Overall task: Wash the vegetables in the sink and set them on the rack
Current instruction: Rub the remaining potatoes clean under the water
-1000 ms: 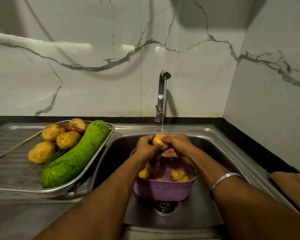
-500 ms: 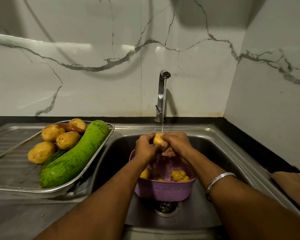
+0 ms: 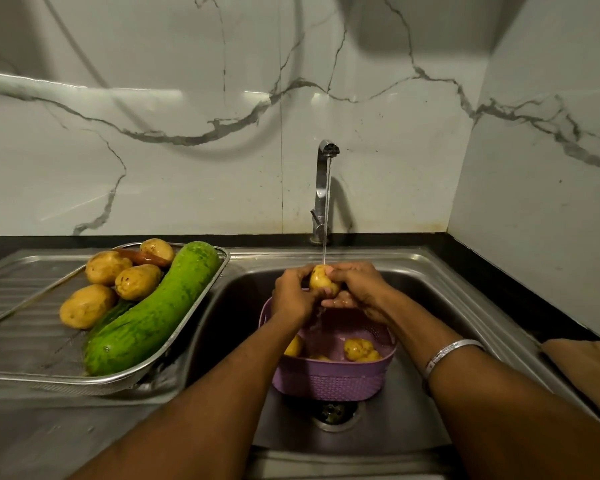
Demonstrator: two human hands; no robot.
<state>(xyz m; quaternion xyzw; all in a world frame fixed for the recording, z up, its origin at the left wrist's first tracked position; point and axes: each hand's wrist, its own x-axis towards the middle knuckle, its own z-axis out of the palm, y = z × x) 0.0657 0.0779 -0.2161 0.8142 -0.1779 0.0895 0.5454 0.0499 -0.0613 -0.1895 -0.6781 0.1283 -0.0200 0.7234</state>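
Rack [image 3: 201,318]: metal mesh tray on the draining board, left of the sink; one corner overhangs the basin.
Washed, on rack: four potatoes [image 3: 137,281], one large green gourd [image 3: 153,311] lying diagonally, one reddish-brown piece [image 3: 142,258] behind, kind unclear.
Sink [image 3: 430,271]: steel basin; tap [image 3: 323,188] running a thin stream.
Left hand [image 3: 291,296]: fingers curled round the potato in hand.
Potato in hand [image 3: 321,280]: held under the stream, above the basket, gripped from both sides.
Right hand [image 3: 359,289]: fingers curled round the same potato.
Basket [image 3: 329,379]: purple, standing over the drain; at least three potatoes [image 3: 359,349] inside, judged unwashed.
Progress: judged past halfway.
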